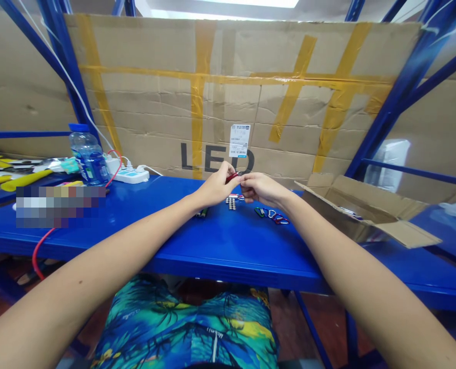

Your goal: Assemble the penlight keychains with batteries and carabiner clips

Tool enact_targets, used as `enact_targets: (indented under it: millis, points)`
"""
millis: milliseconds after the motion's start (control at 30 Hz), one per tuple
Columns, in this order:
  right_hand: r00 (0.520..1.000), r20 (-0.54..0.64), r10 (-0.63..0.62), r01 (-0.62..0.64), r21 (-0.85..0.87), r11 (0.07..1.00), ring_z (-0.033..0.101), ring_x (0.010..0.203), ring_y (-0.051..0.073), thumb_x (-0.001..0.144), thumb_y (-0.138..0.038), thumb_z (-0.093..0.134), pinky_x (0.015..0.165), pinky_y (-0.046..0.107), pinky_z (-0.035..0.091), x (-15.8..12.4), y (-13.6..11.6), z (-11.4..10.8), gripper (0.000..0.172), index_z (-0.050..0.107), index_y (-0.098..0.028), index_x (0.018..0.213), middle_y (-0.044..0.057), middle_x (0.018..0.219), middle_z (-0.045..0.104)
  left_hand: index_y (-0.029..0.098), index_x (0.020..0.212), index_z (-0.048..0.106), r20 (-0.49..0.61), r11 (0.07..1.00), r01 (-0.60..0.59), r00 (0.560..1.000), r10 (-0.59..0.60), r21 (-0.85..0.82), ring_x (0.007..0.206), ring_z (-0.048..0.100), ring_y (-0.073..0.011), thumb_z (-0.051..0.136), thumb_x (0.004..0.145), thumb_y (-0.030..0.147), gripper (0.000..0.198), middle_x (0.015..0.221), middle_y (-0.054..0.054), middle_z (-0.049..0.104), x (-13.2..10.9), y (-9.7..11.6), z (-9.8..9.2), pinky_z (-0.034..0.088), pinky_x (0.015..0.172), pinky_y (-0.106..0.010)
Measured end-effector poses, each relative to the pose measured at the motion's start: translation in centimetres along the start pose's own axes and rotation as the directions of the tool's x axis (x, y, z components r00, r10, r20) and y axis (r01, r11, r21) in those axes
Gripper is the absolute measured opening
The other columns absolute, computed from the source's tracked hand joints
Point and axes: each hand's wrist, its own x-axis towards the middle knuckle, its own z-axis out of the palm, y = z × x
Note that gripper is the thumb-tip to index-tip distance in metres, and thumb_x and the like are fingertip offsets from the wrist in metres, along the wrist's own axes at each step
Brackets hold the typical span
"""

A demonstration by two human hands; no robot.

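Note:
My left hand (217,188) is closed around a small red, shiny piece (231,178), a slim cylinder by its look. My right hand (261,187) meets it, thumb and finger pinched at the piece's right end; whatever sits between those fingertips is too small to make out. Beneath the hands, several small silver cylinders (231,204) stand in rows beside shiny coloured tubes (235,197). Several carabiners (272,214) in green, blue, silver and red lie near my right wrist. Dark green pieces (202,212) are partly hidden by my left forearm.
An open cardboard box (339,210) stands on the blue table (220,246) at right. A water bottle (87,156) and a white power strip (130,174) are at left, with a red cable (39,251). A large cardboard sheet (154,113) closes off the back.

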Motion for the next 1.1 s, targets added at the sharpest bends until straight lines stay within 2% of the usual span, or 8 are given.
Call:
enact_targets:
  millis: [100, 233, 400, 700, 800, 900, 1000, 1100]
  points:
    - [0.989, -0.138, -0.049, 0.04, -0.069, 0.997, 0.027, 0.05, 0.009, 0.083, -0.009, 0.051, 0.047, 0.023, 0.03, 0.5, 0.3, -0.1, 0.011, 0.048, -0.019, 0.079, -0.006, 0.058, 0.027, 0.022, 0.093, 0.04, 0.002, 1.0, 0.026, 1.0, -0.026, 0.015, 0.073, 0.051, -0.015, 0.043, 0.096, 0.028, 0.008, 0.08, -0.001, 0.056, -0.2, 0.4, -0.1, 0.035, 0.067, -0.029]
    - [0.964, -0.237, -0.117, 0.081, -0.155, 0.984, 0.033, 0.047, 0.01, 0.086, -0.012, 0.05, 0.046, 0.024, 0.033, 1.3, 0.9, -0.2, 0.011, 0.046, -0.021, 0.082, -0.006, 0.055, 0.033, 0.021, 0.09, 0.044, 0.027, 0.972, -0.091, 0.996, 0.087, 0.217, 0.066, 0.049, -0.0144, 0.048, 0.092, 0.023, 0.005, 0.077, -0.002, 0.056, -0.5, 0.7, -0.3, 0.032, 0.062, -0.029]
    - [0.95, -0.257, -0.177, 0.121, -0.219, 0.968, 0.038, 0.045, 0.011, 0.09, -0.01, 0.044, 0.043, 0.025, 0.036, 1.5, 1.2, 0.3, 0.014, 0.042, -0.022, 0.082, -0.006, 0.052, 0.038, 0.02, 0.09, 0.048, 0.035, 0.94, -0.159, 0.987, 0.156, 0.302, 0.065, 0.051, -0.0138, 0.049, 0.091, 0.021, 0.002, 0.077, -0.002, 0.06, -0.7, 0.5, -0.3, 0.033, 0.059, -0.028]
    - [0.943, -0.256, -0.211, 0.133, -0.292, 0.947, 0.04, 0.043, 0.011, 0.091, -0.009, 0.045, 0.043, 0.025, 0.035, 1.4, 1.3, 0.5, 0.016, 0.039, -0.024, 0.087, -0.007, 0.053, 0.039, 0.018, 0.092, 0.052, 0.012, 0.888, -0.112, 0.993, 0.119, 0.445, 0.068, 0.058, -0.0158, 0.05, 0.092, 0.023, 0.006, 0.077, -0.004, 0.063, -0.6, 0.6, -0.1, 0.037, 0.059, -0.028]
    - [0.945, -0.248, -0.212, 0.156, -0.228, 0.961, 0.036, 0.043, 0.011, 0.089, -0.01, 0.046, 0.044, 0.025, 0.034, 1.4, 1.0, 0.7, 0.017, 0.039, -0.024, 0.083, -0.008, 0.052, 0.036, 0.018, 0.092, 0.052, 0.045, 0.887, -0.141, 0.99, 0.135, 0.439, 0.069, 0.059, -0.0159, 0.05, 0.092, 0.022, 0.005, 0.08, -0.004, 0.064, -0.6, 0.6, -0.1, 0.038, 0.06, -0.028]
    - [0.963, -0.211, -0.169, 0.157, -0.071, 0.985, 0.029, 0.042, 0.009, 0.088, -0.009, 0.046, 0.044, 0.024, 0.035, 1.1, 0.7, 1.1, 0.02, 0.037, -0.023, 0.078, -0.009, 0.053, 0.03, 0.018, 0.091, 0.051, 0.042, 0.905, -0.149, 0.989, 0.145, 0.398, 0.07, 0.058, -0.0159, 0.048, 0.093, 0.022, 0.005, 0.08, -0.004, 0.064, -0.5, 0.2, -0.1, 0.039, 0.061, -0.028]
    - [0.982, -0.162, -0.095, 0.108, 0.074, 0.991, 0.027, 0.043, 0.008, 0.086, -0.009, 0.047, 0.046, 0.025, 0.037, 0.8, 0.6, 1.2, 0.019, 0.037, -0.023, 0.076, -0.009, 0.054, 0.028, 0.019, 0.092, 0.05, 0.0, 0.922, -0.132, 0.99, 0.142, 0.365, 0.073, 0.059, -0.0167, 0.047, 0.094, 0.023, 0.005, 0.082, -0.005, 0.064, -0.4, 0.1, -0.1, 0.041, 0.064, -0.029]
    - [0.997, -0.074, -0.028, 0.041, 0.172, 0.984, 0.03, 0.044, 0.01, 0.086, -0.011, 0.046, 0.047, 0.027, 0.039, 0.6, 0.6, 0.9, 0.017, 0.039, -0.022, 0.076, -0.007, 0.055, 0.03, 0.019, 0.098, 0.049, -0.045, 0.935, -0.106, 0.991, 0.128, 0.34, 0.076, 0.061, -0.0177, 0.046, 0.093, 0.023, 0.007, 0.086, -0.006, 0.065, -0.5, 0.3, -0.1, 0.043, 0.067, -0.031]
